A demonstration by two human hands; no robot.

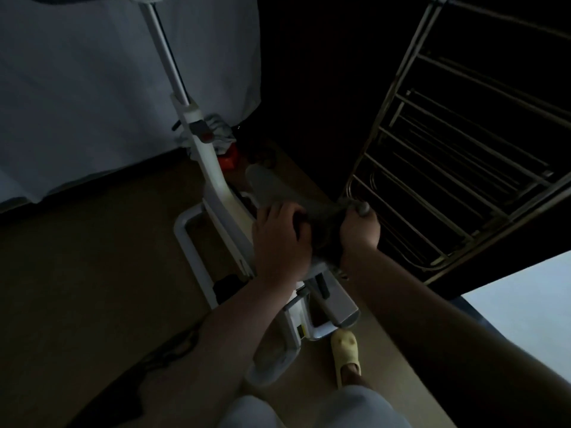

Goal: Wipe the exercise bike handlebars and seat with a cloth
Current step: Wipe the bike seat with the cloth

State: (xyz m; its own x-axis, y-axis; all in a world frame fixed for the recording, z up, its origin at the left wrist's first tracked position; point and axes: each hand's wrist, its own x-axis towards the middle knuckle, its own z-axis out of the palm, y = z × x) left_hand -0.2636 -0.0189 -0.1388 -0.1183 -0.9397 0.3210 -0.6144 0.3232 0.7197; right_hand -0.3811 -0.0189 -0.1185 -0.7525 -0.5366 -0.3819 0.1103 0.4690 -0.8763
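— Where the fingers meet the cloth point(312, 211), what do you note?

— Left hand point(282, 239): fingers curled over a dark fold of cloth, thumb toward the middle, pressing down on what lies under it. Right hand point(360, 228): fingers closed round the other end of the cloth, knuckles up, one fingertip showing at the top by a grey knob. Both hands grip; neither lies flat.

— And the cloth itself?

— Dark, bunched between the two hands, stretched a little from one to the other. Light is poor; I cannot tell its colour or its edges.

— Where is the seat?

— Under the hands. A grey, rounded seat point(267, 183) pokes out beyond the left hand, pointing away from the person. The rear part is covered by cloth and hands.

— The bike?

— White frame point(213, 177) rising on a slant to the upper left, a white post point(163, 47) continuing up toward the handlebars, which lie past the top edge. White base bar point(191, 248) on the floor at left, a pedal point(332, 313) below the hands. An orange part point(228, 160) sits near the frame.

— Surroundings?

— Metal drying rack point(448, 168) just right of the right hand, its bars touching or nearly touching the knuckles; I cannot say which. Pale sheet point(77, 103) at left. Tan floor point(92, 257), a dark cord point(167, 350) lying on it. One foot in a yellow slipper point(346, 350) beside the pedal.
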